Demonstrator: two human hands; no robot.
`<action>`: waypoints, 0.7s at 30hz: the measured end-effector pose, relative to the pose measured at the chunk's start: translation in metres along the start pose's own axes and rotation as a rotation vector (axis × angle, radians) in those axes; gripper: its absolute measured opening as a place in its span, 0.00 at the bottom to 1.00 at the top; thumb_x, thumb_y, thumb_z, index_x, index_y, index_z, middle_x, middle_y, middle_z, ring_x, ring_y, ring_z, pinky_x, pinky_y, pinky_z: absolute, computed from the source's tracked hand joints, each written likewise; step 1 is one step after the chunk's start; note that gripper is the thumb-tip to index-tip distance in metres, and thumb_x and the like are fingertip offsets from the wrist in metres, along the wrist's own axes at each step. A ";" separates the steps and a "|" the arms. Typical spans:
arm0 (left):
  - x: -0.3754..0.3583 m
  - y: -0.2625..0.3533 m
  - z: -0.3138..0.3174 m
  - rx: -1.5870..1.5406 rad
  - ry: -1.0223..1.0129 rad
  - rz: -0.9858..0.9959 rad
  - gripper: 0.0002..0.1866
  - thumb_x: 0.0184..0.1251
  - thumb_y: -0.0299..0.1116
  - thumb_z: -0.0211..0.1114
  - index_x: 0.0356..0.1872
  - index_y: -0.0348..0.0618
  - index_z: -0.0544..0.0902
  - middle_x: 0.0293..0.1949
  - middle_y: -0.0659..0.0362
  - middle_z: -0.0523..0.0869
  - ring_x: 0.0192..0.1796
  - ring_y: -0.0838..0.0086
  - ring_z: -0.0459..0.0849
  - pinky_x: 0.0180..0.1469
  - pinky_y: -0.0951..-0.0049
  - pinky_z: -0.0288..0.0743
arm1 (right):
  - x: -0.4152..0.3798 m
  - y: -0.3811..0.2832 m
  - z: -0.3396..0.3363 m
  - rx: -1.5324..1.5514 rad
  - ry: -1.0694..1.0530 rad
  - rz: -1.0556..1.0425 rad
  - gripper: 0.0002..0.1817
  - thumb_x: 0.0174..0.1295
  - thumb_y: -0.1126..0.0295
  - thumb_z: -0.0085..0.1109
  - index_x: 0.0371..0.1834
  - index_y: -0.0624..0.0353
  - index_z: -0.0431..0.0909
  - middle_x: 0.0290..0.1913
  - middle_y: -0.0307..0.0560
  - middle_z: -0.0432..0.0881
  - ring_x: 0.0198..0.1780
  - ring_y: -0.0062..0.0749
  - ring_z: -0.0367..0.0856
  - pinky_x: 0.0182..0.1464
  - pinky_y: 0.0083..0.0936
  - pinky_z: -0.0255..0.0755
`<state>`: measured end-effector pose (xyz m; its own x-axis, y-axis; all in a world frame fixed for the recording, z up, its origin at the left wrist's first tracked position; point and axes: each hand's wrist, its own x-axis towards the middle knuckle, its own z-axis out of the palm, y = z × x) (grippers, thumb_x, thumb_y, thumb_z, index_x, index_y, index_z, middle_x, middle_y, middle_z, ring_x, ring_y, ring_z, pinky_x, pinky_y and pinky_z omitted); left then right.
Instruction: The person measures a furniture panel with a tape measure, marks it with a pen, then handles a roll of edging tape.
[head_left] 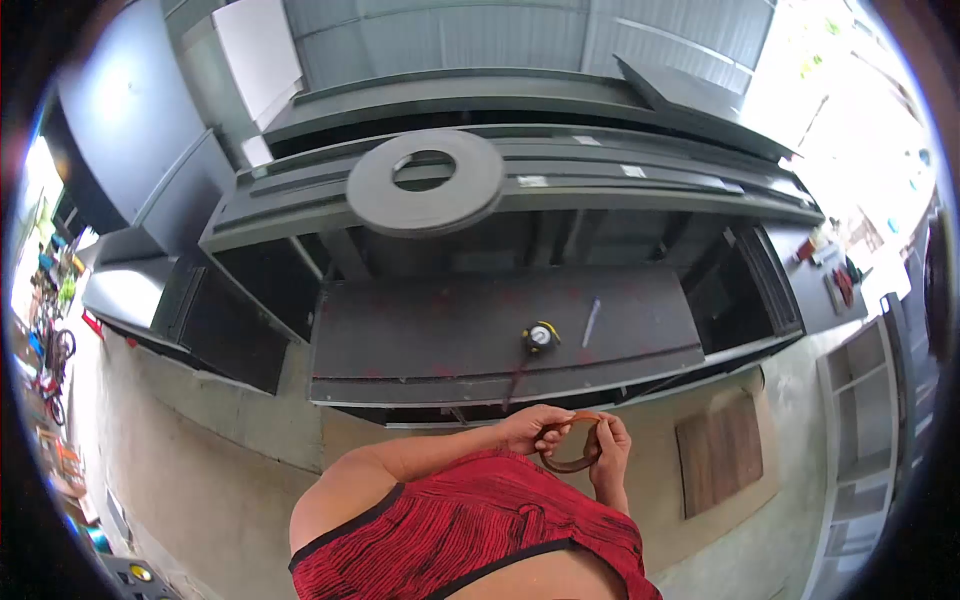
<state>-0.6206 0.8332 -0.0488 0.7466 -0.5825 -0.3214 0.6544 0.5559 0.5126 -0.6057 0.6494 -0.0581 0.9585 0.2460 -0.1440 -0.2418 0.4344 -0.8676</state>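
In front of my chest, a brown curled strip (568, 466) forms a loop between my two hands. My left hand (526, 429) pinches its left side, with the fingers closed. The right side is gripped by my right hand (610, 446), thumb and fingers pressed together near the top. Beyond the hands, a black and yellow tape measure (540, 337) sits on the dark panel (430, 325). Just right of it lies a thin, pale pen-like stick (592, 322).
A large grey roll of banding (425, 209) rests on the long dark cabinet frame (640, 192). Small tools (842, 288) lie on a surface at right. A brown board (720, 455) is on the floor, near a white shelf unit (858, 440). Dark cabinets (235, 330) stand at left.
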 end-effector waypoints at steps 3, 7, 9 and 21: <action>-0.035 0.013 -0.025 -0.076 0.028 0.044 0.14 0.69 0.42 0.50 0.29 0.44 0.72 0.14 0.70 0.64 0.15 0.83 0.61 0.25 0.77 0.61 | 0.012 0.019 0.038 -0.023 -0.048 0.063 0.06 0.63 0.71 0.51 0.38 0.61 0.75 0.19 0.30 0.68 0.16 0.11 0.60 0.17 0.12 0.53; -0.086 0.032 -0.057 -0.180 0.048 0.157 0.13 0.68 0.43 0.52 0.32 0.44 0.74 0.14 0.70 0.65 0.16 0.83 0.62 0.25 0.77 0.61 | 0.027 0.040 0.102 -0.106 -0.070 0.138 0.05 0.63 0.70 0.51 0.34 0.59 0.75 0.18 0.28 0.67 0.14 0.08 0.58 0.15 0.12 0.51; -0.108 0.042 -0.072 -0.212 0.095 0.228 0.13 0.68 0.43 0.52 0.33 0.44 0.74 0.15 0.69 0.65 0.16 0.83 0.63 0.26 0.77 0.61 | 0.035 0.046 0.132 -0.140 -0.139 0.151 0.05 0.63 0.70 0.52 0.34 0.59 0.75 0.18 0.28 0.68 0.14 0.08 0.58 0.15 0.11 0.50; -0.190 0.086 -0.098 -0.207 0.325 0.726 0.09 0.65 0.34 0.57 0.44 0.50 0.70 0.26 0.66 0.72 0.20 0.82 0.70 0.24 0.80 0.66 | 0.060 0.066 0.249 -0.296 -0.296 0.089 0.05 0.60 0.69 0.56 0.33 0.59 0.76 0.20 0.26 0.68 0.17 0.07 0.59 0.17 0.08 0.49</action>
<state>-0.6944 1.0504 -0.0217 0.9691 0.1479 -0.1973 -0.0201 0.8449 0.5346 -0.6017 0.9081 -0.0056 0.8411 0.5277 -0.1190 -0.2262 0.1431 -0.9635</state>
